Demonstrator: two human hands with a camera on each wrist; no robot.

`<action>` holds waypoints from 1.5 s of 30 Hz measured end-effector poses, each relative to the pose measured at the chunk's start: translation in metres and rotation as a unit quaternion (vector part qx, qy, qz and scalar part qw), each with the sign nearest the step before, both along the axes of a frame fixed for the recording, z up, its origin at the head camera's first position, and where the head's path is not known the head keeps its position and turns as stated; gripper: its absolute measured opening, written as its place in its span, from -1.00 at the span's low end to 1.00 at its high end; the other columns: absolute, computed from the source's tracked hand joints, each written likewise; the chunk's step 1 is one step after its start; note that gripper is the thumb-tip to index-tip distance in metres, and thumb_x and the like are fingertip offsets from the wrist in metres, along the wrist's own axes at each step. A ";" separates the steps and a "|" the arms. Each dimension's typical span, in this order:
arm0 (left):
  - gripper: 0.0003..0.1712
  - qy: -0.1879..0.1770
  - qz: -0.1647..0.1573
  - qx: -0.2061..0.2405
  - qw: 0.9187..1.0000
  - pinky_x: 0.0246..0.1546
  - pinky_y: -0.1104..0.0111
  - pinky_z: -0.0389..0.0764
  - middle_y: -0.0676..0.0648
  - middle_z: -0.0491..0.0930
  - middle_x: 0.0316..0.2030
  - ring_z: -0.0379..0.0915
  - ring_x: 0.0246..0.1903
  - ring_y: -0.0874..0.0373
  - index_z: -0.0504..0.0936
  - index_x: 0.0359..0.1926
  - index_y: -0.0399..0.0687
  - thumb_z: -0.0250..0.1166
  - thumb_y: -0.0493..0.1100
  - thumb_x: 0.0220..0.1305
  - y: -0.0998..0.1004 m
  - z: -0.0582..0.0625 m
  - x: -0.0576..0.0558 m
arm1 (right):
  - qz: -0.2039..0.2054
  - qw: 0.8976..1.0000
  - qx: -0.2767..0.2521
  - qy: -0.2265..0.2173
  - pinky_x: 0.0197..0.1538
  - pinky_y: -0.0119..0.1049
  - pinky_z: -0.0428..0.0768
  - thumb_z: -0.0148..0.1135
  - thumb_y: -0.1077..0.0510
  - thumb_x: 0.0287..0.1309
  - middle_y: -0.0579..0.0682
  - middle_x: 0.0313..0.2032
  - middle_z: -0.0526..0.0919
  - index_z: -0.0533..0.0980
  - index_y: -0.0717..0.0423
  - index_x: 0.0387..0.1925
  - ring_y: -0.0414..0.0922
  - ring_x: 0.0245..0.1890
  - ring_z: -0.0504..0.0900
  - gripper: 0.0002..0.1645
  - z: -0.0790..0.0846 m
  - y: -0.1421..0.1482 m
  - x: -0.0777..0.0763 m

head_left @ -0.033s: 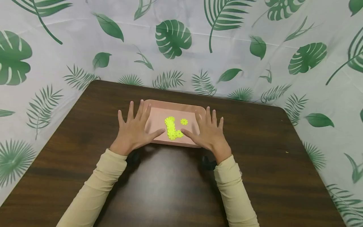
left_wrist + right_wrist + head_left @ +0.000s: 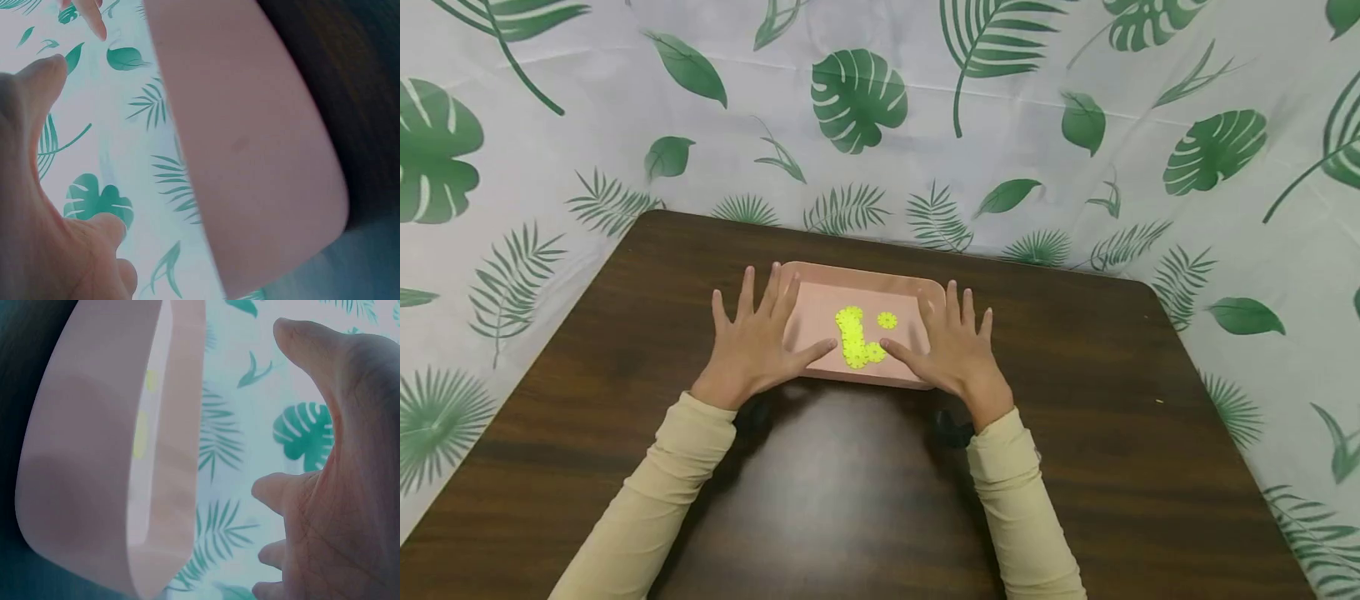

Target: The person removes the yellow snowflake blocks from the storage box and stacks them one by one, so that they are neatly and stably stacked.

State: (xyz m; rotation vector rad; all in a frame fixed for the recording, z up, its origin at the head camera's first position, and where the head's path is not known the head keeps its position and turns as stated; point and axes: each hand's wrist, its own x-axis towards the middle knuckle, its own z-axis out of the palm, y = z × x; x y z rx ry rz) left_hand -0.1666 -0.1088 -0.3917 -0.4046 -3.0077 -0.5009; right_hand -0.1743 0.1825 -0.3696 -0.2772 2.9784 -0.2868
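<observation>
Hands (image 2: 748,354) (image 2: 958,358) hover, splayed wide, at either end of a pink tray (image 2: 857,281) of yellow discs (image 2: 853,337).

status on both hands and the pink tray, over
Left hand, right hand spread, holding nothing. Pink tray on table, yellow discs inside. No obstruction visible.
</observation>
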 end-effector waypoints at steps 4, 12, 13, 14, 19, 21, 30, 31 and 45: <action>0.23 0.003 -0.006 0.000 1.000 0.36 -0.47 -0.46 -0.17 -0.30 0.65 -0.47 0.60 -0.30 -0.15 0.69 0.04 0.03 0.60 0.28 -0.001 0.001 -0.001 | -0.003 1.000 -0.002 -0.006 0.46 0.44 -0.41 -0.11 -0.69 0.21 0.24 0.63 -0.39 -0.19 -0.10 0.69 0.28 0.61 -0.41 0.29 0.002 0.003 0.000; 0.19 -0.013 0.002 -0.007 1.000 0.39 -0.46 -0.38 -0.21 -0.23 0.65 -0.37 0.61 -0.26 -0.09 0.68 0.01 0.02 0.58 0.32 -0.012 0.004 -0.005 | 0.016 0.999 -0.031 0.011 0.50 0.39 -0.36 -0.02 -0.64 0.22 0.25 0.63 -0.34 -0.08 -0.04 0.68 0.27 0.61 -0.38 0.26 0.003 0.003 -0.002; 0.18 -0.021 0.000 -0.008 1.000 0.39 -0.46 -0.36 -0.22 -0.22 0.65 -0.35 0.61 -0.25 -0.09 0.68 0.01 0.00 0.59 0.33 -0.015 0.004 -0.006 | 0.025 0.999 -0.045 0.020 0.51 0.37 -0.32 0.04 -0.59 0.25 0.25 0.64 -0.29 -0.03 -0.02 0.67 0.26 0.62 -0.35 0.22 0.003 0.002 -0.003; 0.17 -0.032 -0.003 -0.005 0.999 0.40 -0.45 -0.35 -0.22 -0.22 0.65 -0.34 0.61 -0.25 -0.10 0.69 0.02 -0.01 0.59 0.34 -0.019 0.004 -0.008 | 0.041 0.997 -0.061 0.034 0.53 0.35 -0.25 0.11 -0.51 0.28 0.27 0.63 -0.17 0.04 0.02 0.65 0.26 0.62 -0.26 0.16 0.003 0.002 -0.004; 0.03 -0.086 -0.035 0.073 0.993 0.45 -0.36 -0.24 -0.23 -0.14 0.64 -0.26 0.61 -0.22 -0.02 0.67 0.03 0.01 0.47 0.45 -0.046 0.001 -0.016 | 0.117 0.976 -0.172 0.063 0.35 0.19 0.44 0.44 0.03 0.31 0.26 0.33 0.50 0.47 0.26 0.36 0.21 0.33 0.47 -0.30 -0.004 -0.004 -0.011; -0.03 -0.108 -0.048 0.122 0.986 0.47 -0.33 -0.13 -0.20 -0.09 0.63 -0.20 0.60 -0.22 0.04 0.66 0.05 0.05 0.42 0.48 -0.055 -0.005 -0.018 | 0.128 0.972 -0.196 0.034 0.18 0.08 0.62 0.47 0.16 0.27 0.21 0.17 0.64 0.59 0.29 0.24 0.14 0.10 0.64 -0.45 -0.012 -0.009 -0.013; -0.13 -0.119 -0.068 0.226 0.964 0.40 -0.32 0.15 -0.13 0.01 0.62 0.00 0.54 -0.28 0.16 0.63 0.02 0.15 0.29 0.52 -0.067 -0.027 -0.027 | 0.122 0.976 -0.171 -0.054 -0.18 -0.26 0.65 0.63 0.15 0.07 -0.04 -0.27 0.61 0.70 0.15 0.09 -0.13 -0.30 0.58 -0.47 -0.033 -0.031 -0.022; -0.13 -0.121 -0.066 0.230 0.963 0.40 -0.32 0.15 -0.15 0.03 0.61 0.01 0.54 -0.29 0.17 0.63 -0.01 0.16 0.28 0.52 -0.066 -0.030 -0.028 | 0.122 0.976 -0.170 -0.053 -0.21 -0.27 0.64 0.63 0.14 0.07 -0.04 -0.29 0.60 0.71 0.13 0.09 -0.14 -0.32 0.57 -0.48 -0.036 -0.030 -0.022; -0.24 -0.105 -0.063 0.318 0.940 0.39 -0.16 0.30 -0.16 0.38 0.46 0.26 0.46 -0.14 0.33 0.57 0.10 0.28 0.18 0.47 -0.075 -0.061 -0.038 | 0.118 0.967 -0.222 -0.041 -0.11 -0.23 0.66 0.54 0.21 0.18 -0.01 -0.24 0.64 0.67 0.14 0.03 -0.10 -0.27 0.59 -0.62 -0.046 -0.027 -0.027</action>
